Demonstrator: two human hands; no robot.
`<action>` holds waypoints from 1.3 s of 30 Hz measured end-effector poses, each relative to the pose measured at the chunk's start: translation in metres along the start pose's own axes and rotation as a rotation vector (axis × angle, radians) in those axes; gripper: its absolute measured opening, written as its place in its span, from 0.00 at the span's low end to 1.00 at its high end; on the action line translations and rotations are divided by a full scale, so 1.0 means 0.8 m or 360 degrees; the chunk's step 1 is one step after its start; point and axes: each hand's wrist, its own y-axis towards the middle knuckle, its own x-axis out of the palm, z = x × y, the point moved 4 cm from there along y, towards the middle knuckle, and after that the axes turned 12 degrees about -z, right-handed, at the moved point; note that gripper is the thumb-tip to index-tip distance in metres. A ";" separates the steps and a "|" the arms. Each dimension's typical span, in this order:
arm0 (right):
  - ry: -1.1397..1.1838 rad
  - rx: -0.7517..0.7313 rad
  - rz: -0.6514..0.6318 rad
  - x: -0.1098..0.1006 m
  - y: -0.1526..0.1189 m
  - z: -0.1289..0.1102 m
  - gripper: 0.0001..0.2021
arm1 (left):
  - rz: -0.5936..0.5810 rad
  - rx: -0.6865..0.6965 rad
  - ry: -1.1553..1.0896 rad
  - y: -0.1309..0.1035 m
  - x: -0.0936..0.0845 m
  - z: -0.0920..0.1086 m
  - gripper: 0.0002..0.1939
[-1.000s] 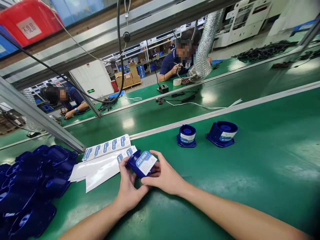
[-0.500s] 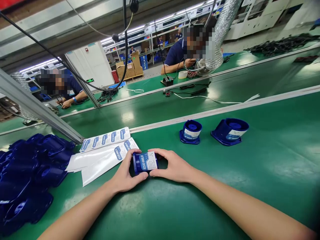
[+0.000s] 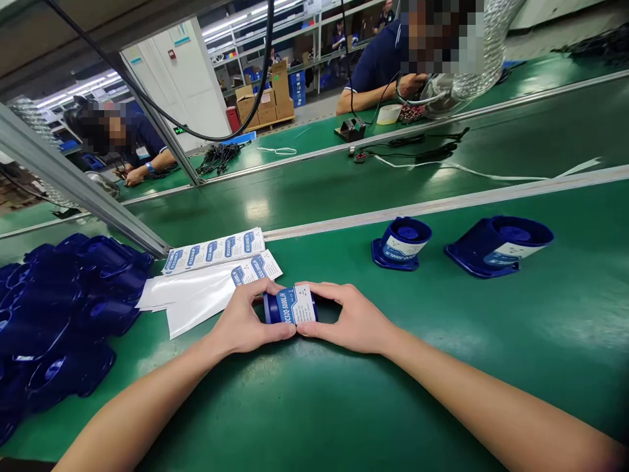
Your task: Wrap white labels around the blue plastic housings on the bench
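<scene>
Between my hands lies a blue plastic housing [image 3: 268,308] on its side, a white-and-blue printed label [image 3: 303,305] across its curved wall. My left hand [image 3: 243,318] is closed around its left end, the thumb along the label's lower edge. From the other side my right hand [image 3: 351,320] grips the right end, fingers on top and thumb below. The two thumb tips almost meet. Labelled housings, a smaller one [image 3: 403,241] and a larger one [image 3: 498,246], stand to the right. Left of my hands lie printed label sheets [image 3: 213,252] and white backing strips [image 3: 196,314].
A pile of blue housings [image 3: 54,308] covers the left of the green bench [image 3: 314,406]. A slanted metal post [image 3: 98,177] rises behind it. Across the rail [image 3: 442,204], cables and a white strap [image 3: 472,170] lie on the green surface. Two people work at the far bench.
The view has shifted, with the labelled housings now further right and larger. Both hands stay on the held housing; my left thumb has moved along the label, closer to my right thumb.
</scene>
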 end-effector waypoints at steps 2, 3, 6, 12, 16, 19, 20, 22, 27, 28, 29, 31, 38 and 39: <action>0.0047 0.0027 0.0001 0.003 0.000 0.001 0.31 | -0.0028 -0.0089 -0.0077 0.000 -0.003 0.000 0.25; 0.0067 0.0039 0.0004 0.004 0.000 0.001 0.31 | -0.0036 -0.0128 -0.0109 0.000 -0.005 0.001 0.25; 0.0122 0.0047 0.0004 0.008 -0.001 0.002 0.31 | -0.0029 -0.0184 -0.0195 0.001 -0.007 0.002 0.25; 0.0238 0.0082 -0.0020 0.013 -0.003 0.004 0.34 | 0.0005 -0.0156 -0.0284 0.000 -0.005 0.005 0.22; 0.0412 0.0143 -0.0036 0.014 -0.004 0.009 0.39 | 0.0083 -0.0072 -0.0176 -0.006 -0.002 0.008 0.21; 0.0554 0.0218 -0.0060 0.013 -0.003 0.012 0.42 | 0.0107 -0.0067 -0.0112 -0.011 0.000 0.010 0.22; 0.0589 0.0237 -0.0072 0.013 -0.002 0.013 0.43 | 0.0111 -0.0072 -0.0100 -0.011 0.001 0.010 0.22; 0.0638 0.0258 -0.0087 0.012 -0.002 0.013 0.43 | 0.0117 -0.0086 -0.0091 -0.013 0.002 0.011 0.22; 0.0702 0.0291 -0.0102 0.010 -0.001 0.013 0.43 | 0.0147 -0.0084 -0.0068 -0.015 0.003 0.013 0.21; 0.0713 0.0296 -0.0107 0.010 -0.001 0.013 0.43 | 0.0148 -0.0079 -0.0060 -0.015 0.004 0.013 0.20; 0.0722 0.0298 -0.0114 0.009 -0.001 0.014 0.43 | 0.0147 -0.0074 -0.0055 -0.015 0.004 0.013 0.20; 0.0742 0.0299 -0.0125 0.009 -0.001 0.014 0.43 | 0.0142 -0.0069 -0.0053 -0.016 0.005 0.014 0.20; 0.0898 0.0329 -0.0167 0.007 0.002 0.013 0.41 | 0.0164 -0.0011 -0.0004 -0.020 0.007 0.018 0.19; 0.0915 0.0333 -0.0163 0.006 0.003 0.013 0.41 | 0.0167 -0.0004 0.0000 -0.020 0.007 0.018 0.19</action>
